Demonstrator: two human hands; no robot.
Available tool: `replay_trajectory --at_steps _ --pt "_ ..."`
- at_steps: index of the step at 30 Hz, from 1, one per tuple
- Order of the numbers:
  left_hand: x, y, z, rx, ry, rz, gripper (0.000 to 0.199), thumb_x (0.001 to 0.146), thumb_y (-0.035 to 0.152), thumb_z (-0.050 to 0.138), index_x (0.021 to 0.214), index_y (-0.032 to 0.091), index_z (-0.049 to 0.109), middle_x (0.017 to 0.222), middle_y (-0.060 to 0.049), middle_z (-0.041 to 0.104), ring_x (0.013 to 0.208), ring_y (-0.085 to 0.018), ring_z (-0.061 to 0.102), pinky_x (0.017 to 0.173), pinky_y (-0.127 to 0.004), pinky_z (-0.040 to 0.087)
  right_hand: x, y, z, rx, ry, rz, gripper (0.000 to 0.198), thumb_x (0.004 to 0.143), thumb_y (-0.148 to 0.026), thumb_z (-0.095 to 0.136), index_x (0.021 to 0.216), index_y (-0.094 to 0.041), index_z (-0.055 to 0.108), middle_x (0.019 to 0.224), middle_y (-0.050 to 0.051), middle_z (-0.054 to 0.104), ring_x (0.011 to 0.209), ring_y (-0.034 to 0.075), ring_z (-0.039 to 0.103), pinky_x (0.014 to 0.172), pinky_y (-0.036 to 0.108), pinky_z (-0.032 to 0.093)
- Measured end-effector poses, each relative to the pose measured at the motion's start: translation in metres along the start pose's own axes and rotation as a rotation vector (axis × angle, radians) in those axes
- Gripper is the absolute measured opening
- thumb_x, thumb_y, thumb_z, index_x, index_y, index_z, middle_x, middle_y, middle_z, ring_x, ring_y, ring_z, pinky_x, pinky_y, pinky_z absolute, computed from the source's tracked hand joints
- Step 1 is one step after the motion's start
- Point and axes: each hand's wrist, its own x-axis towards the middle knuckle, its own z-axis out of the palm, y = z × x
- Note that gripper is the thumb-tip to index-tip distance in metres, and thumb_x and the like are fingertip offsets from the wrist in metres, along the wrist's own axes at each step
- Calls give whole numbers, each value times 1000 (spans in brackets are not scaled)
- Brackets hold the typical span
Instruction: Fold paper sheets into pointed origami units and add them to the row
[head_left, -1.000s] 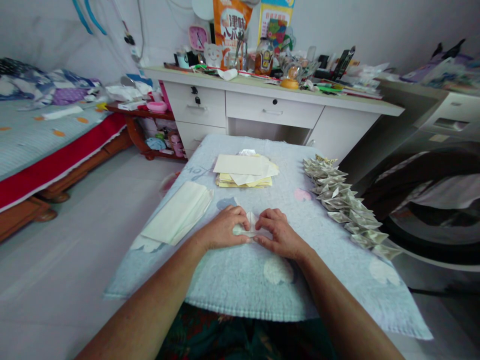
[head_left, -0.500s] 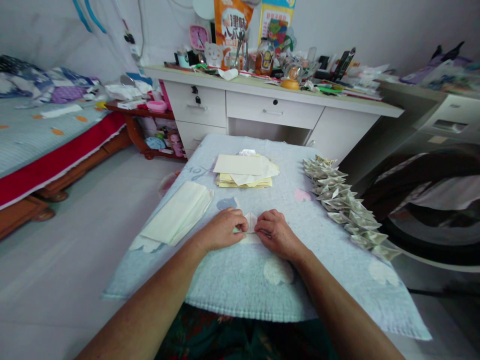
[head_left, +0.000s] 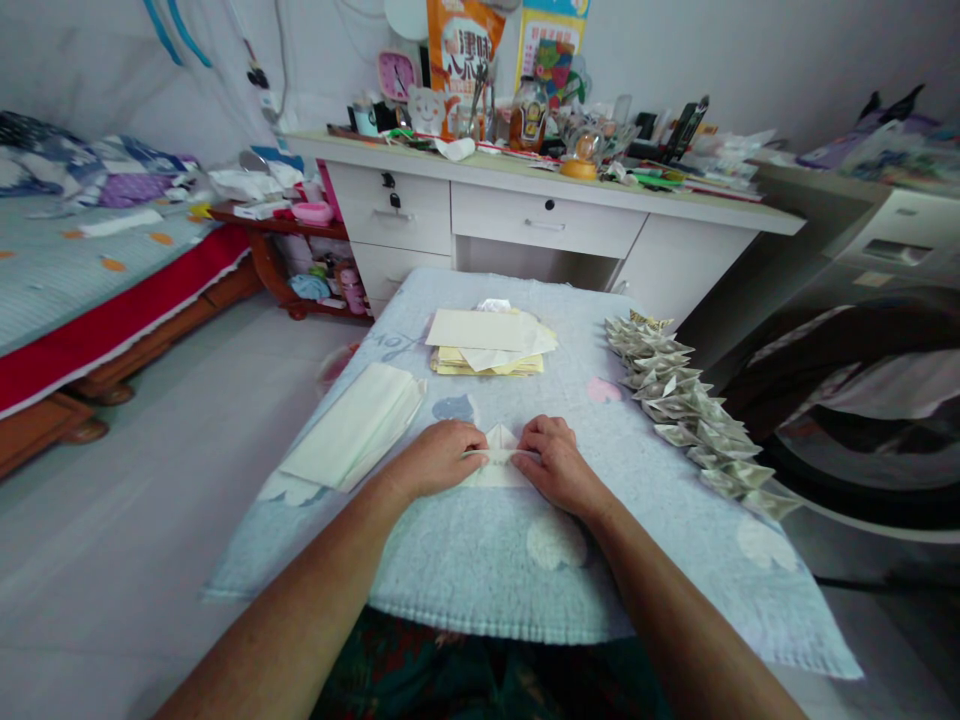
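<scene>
The left hand and right hand pinch opposite ends of a pale folded paper, its peak pointing far. Even pressure should keep the crease straight.

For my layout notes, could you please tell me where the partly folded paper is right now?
In the head view, the partly folded paper is just below centre, over the blue cloth, held between the left hand and right hand.
</scene>
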Motion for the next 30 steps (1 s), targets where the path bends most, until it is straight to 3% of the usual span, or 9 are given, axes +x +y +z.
replay_trajectory --at_steps 7,16,23,30 --pt "1 -3 1 91 15 -64 26 85 36 52 75 18 67 73 -4 66 71 -17 57 63 -26 35 1 3 -2 -22 1 91 16 86 -32 63 79 -19 67 99 5 58 96 21 45 84 37 34" --pt "0 -3 1 4 42 -163 13 79 32 61 80 20 63 77 -1 67 75 -17 60 65 -25 35 1 6 1 -55 36 188 21 82 -37 66 76 -18 67 98 5 58 97 22 46 82 35 31" --pt "-2 -5 3 -54 85 -103 13 77 22 60 90 21 57 86 -1 63 85 -20 57 72 -27 38 1 9 -1 -78 38 222 19 81 -37 67 75 -19 68 98 5 59 96 22 46 79 35 29" --pt "-1 -5 -4 -22 43 7 12 76 11 51 75 18 60 85 -4 55 91 -20 49 81 -30 38 0 10 -4 -106 46 253 20 80 -38 67 73 -19 66 96 6 57 95 23 44 76 34 29"
